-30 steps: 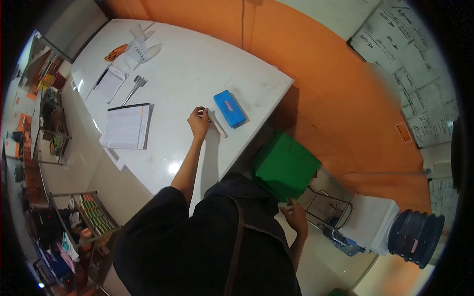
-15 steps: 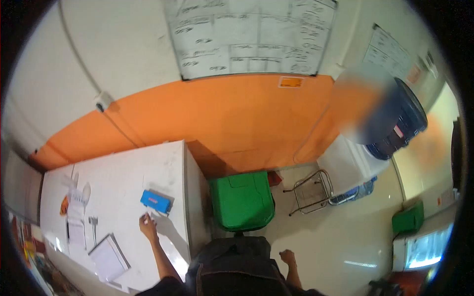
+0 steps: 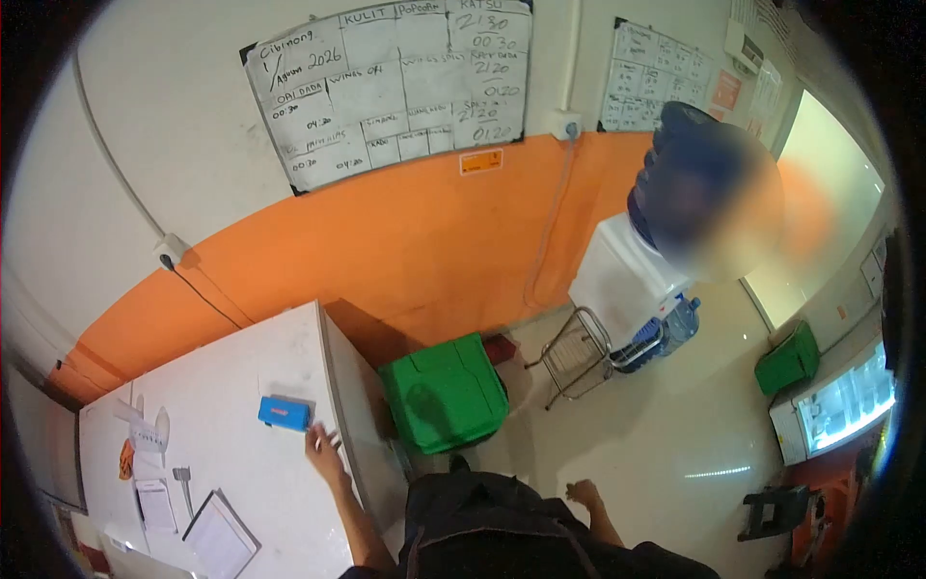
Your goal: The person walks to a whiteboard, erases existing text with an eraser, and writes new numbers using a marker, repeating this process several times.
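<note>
My left hand (image 3: 326, 454) is over the right part of the white worktop (image 3: 231, 372), fingers apart and holding nothing. Just beyond its fingertips lies a blue box (image 3: 285, 413); a touch between them cannot be made out. My right hand (image 3: 584, 493) hangs low over the floor at my right side, its fingers loosely spread, with nothing in it. On the left of the worktop are a clipboard with paper (image 3: 220, 538), another paper pad (image 3: 156, 507), a small grey tool (image 3: 183, 476) and an orange item (image 3: 126, 459).
A green bin (image 3: 446, 391) stands beside the worktop. Further right are a metal rack (image 3: 576, 355), a white dispenser (image 3: 632, 270) with a blue water bottle (image 3: 675, 183), a green box (image 3: 787, 359) and a lit display fridge (image 3: 849, 400). A whiteboard (image 3: 391, 87) hangs on the wall.
The view has shifted to the right. My left hand has moved right relative to the blue box, and its fingers are more spread. My right hand has opened from a more curled shape.
</note>
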`<state>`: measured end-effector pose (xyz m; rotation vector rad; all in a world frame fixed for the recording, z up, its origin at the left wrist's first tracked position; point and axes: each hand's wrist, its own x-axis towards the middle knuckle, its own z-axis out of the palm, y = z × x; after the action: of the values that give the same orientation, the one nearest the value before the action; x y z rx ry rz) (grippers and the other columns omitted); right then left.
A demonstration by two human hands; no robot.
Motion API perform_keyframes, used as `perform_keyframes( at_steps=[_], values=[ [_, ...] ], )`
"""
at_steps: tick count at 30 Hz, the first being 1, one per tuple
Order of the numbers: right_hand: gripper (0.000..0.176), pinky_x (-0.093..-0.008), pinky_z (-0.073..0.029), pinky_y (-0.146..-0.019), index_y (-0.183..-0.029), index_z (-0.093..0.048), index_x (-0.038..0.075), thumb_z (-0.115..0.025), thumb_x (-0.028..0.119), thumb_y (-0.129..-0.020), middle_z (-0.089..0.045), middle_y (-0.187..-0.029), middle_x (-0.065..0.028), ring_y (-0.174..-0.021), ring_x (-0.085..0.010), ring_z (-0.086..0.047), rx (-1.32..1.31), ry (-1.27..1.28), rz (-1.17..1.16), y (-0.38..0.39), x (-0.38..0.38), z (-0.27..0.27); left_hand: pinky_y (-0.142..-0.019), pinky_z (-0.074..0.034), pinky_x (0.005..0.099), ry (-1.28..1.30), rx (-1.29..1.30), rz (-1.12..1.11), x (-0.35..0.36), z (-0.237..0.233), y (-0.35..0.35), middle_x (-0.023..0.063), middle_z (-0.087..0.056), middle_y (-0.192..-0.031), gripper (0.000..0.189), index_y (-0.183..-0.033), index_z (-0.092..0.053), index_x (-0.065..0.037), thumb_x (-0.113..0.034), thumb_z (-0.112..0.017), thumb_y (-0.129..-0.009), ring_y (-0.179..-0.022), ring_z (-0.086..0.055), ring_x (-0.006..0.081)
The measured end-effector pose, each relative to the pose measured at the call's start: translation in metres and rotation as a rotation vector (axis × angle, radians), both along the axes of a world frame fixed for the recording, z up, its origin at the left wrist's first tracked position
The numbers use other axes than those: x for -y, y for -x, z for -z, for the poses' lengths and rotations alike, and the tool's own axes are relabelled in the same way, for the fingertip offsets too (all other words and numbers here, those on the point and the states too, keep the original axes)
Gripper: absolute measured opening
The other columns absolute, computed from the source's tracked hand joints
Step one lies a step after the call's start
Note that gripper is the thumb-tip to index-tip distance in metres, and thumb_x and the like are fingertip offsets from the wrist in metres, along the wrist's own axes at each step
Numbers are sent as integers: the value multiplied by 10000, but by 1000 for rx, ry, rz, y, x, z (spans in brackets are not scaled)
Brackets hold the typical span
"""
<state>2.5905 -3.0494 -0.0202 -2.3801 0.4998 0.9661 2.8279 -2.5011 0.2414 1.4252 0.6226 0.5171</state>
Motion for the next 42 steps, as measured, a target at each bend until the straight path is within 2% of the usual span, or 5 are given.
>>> perform_keyframes(
  at_steps=[2, 4, 7, 25, 42],
  values=[
    [229, -365, -567, -723, -999, -682, 92, -581, 257, -878, -730, -909, -81, -774, -222, -716, 200, 247, -519, 2, 7, -14, -701, -507, 289, -19, 73, 157, 41, -35, 4, 94, -607, -1039, 375, -1119, -574, 26, -325, -583, -986, -874, -617, 158],
    [202, -385, -572, -720, -1007, -679, 75, -598, 207, -878, -729, -929, -94, -763, -249, -713, 142, -258, 177, 19, 13, -37, -707, -501, 285, -29, 83, 223, 76, -63, 19, 85, -613, -1016, 361, -1108, -582, 21, -319, -582, -988, -875, -614, 153],
    [201, -397, -564, -712, -955, -700, 37, -622, 208, -882, -728, -881, -128, -744, -269, -708, 337, 147, -369, 58, 51, -27, -719, -493, 277, -29, 126, 306, 122, -86, 70, 70, -623, -980, 341, -1098, -591, 14, -309, -580, -990, -878, -608, 144],
    [261, -310, -530, -685, -963, -673, -58, -639, 195, -910, -711, -817, -127, -729, -181, -675, 495, -466, -68, 40, 10, -142, -744, -512, 305, 47, -140, -9, 155, -57, 355, 88, -642, -980, 295, -1039, -623, 15, -268, -551, -1002, -882, -638, 180],
    [732, -533, -420, -1000, -1431, -414, 228, -733, 388, -792, -498, -1314, -312, -1204, -469, -494, 1110, -280, -1034, -376, -606, -201, -776, -514, 329, 100, -148, -528, 11, 5, 264, 133, -597, -1077, 329, -1147, -543, 59, -237, -533, -1004, -931, -612, 203]
  ],
)
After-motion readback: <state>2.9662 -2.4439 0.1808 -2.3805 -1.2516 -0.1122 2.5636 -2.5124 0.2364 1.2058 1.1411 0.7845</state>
